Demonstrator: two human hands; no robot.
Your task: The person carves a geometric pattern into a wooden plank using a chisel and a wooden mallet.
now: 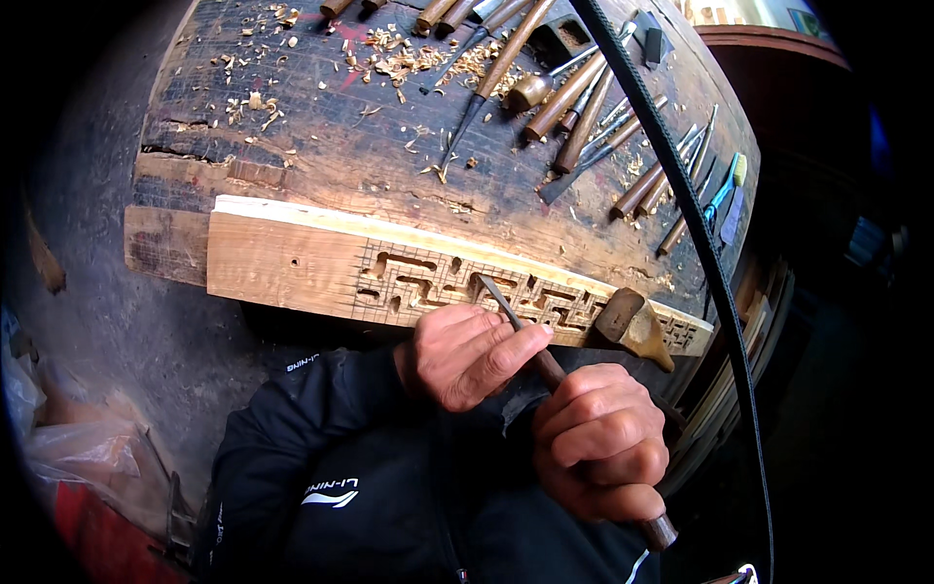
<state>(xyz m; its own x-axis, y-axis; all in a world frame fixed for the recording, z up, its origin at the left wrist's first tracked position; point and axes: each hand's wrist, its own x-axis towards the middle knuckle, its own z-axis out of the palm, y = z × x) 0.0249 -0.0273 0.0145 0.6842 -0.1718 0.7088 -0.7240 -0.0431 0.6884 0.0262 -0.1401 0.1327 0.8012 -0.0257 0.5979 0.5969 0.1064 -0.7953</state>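
Observation:
A long pale wooden board (pixel 282 253) with a carved, pencil-gridded fretwork pattern lies along the bench's near edge. My right hand (pixel 600 443) is wrapped around the brown wooden handle of a chisel (pixel 548 370), whose butt end sticks out below the fist. My left hand (pixel 477 355) rests against the board's near edge, its fingers closed about the chisel's lower shank. The slim steel blade slants up and left, its tip at one of the carved slots. A wooden mallet (pixel 632 323) lies on the carved part, right of the blade.
Several wooden-handled carving tools (pixel 564 97) are spread over the far right of the worn workbench (pixel 341 146). Curled wood shavings (pixel 409 58) lie scattered there. A blue-handled brush (pixel 725 187) sits at the right edge. A dark strap (pixel 671 146) crosses the view. Clear plastic sheeting (pixel 88 448) is at lower left.

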